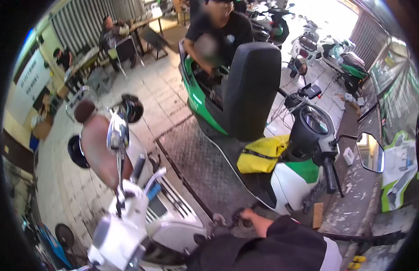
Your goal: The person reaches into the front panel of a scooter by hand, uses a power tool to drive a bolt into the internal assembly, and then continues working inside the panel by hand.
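Note:
At the bottom centre, my right hand (247,214) reaches out from a black sleeve (286,230), low between two scooters. Its fingers look closed at a dark round part (238,217), too small and blurred to name. I cannot make out my left hand. To the right stands a green and white scooter (293,176) with its black seat (252,90) raised upright and a yellow cloth (263,154) on it. A white scooter (121,226) with a chrome mirror (118,131) is on the left.
Behind the raised seat, a person (220,31) in a black shirt reaches into the green scooter's body. More people sit or stand by tables (85,61) at the back left. Several scooters (304,47) stand at the back right. A black bar (367,238) crosses the lower right.

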`<act>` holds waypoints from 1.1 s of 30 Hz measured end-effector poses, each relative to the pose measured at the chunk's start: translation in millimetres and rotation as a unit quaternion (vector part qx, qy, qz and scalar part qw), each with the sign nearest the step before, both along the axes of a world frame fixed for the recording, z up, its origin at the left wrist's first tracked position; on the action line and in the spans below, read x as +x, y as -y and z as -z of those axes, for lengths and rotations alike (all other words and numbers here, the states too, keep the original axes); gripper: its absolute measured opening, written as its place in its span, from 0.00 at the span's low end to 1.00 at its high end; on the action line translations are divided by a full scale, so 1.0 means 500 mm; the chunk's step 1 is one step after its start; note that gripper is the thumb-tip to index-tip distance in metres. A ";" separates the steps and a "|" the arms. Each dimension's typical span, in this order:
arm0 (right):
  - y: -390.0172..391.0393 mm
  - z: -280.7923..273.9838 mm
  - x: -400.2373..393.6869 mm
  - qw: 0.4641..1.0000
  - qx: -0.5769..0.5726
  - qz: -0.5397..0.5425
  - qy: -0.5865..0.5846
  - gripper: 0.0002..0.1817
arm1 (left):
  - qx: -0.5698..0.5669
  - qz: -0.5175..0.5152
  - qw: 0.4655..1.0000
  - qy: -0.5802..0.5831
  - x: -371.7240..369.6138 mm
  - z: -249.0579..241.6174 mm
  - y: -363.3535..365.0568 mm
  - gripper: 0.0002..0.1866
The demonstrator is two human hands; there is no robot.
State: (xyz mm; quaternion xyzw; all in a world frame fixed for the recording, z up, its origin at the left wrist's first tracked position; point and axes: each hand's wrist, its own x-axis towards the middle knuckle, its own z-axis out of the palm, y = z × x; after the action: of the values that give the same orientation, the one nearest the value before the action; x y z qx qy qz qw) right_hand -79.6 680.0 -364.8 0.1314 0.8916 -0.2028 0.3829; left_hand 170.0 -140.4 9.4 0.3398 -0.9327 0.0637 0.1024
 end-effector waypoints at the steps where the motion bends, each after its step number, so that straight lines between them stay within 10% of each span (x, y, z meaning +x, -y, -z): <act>1: 0.007 -0.044 -0.013 1.000 0.004 0.008 0.022 0.26 | 0.021 0.005 0.999 -0.028 -0.008 0.001 -0.003 0.18; 8: 0.078 -0.091 -0.050 0.993 -0.015 0.112 -0.040 0.23 | 0.237 0.009 0.934 -0.266 -0.082 -0.046 -0.146 0.19; 19: 0.216 -0.107 -0.004 0.983 -0.131 0.113 0.054 0.21 | 0.201 0.062 0.925 -0.316 -0.115 0.000 -0.111 0.22; 26: 0.102 -0.108 0.006 0.999 0.008 0.027 -0.026 0.22 | -0.034 0.059 0.994 -0.091 -0.055 -0.021 -0.113 0.24; 28: 0.061 -0.102 0.016 1.000 0.021 0.021 -0.006 0.24 | -0.370 0.052 0.917 0.140 -0.060 -0.023 -0.127 0.21; 29: 0.050 -0.108 0.017 0.999 0.036 0.012 0.009 0.25 | -0.369 0.053 0.916 0.145 -0.074 -0.057 -0.162 0.21; 31: 0.036 -0.171 0.025 0.999 0.028 0.034 0.026 0.26 | -0.009 0.053 0.984 -0.169 -0.106 -0.136 -0.256 0.18; 33: 0.041 -0.172 0.041 0.997 0.015 0.057 0.047 0.26 | -0.044 0.042 0.983 -0.171 -0.087 -0.139 -0.266 0.19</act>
State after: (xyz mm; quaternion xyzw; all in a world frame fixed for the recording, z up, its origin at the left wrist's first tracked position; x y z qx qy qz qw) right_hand -58.8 659.7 -278.6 0.1970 0.8668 -0.2047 0.4098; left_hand 126.5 -7.3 79.1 0.3013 -0.9112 0.0410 0.2781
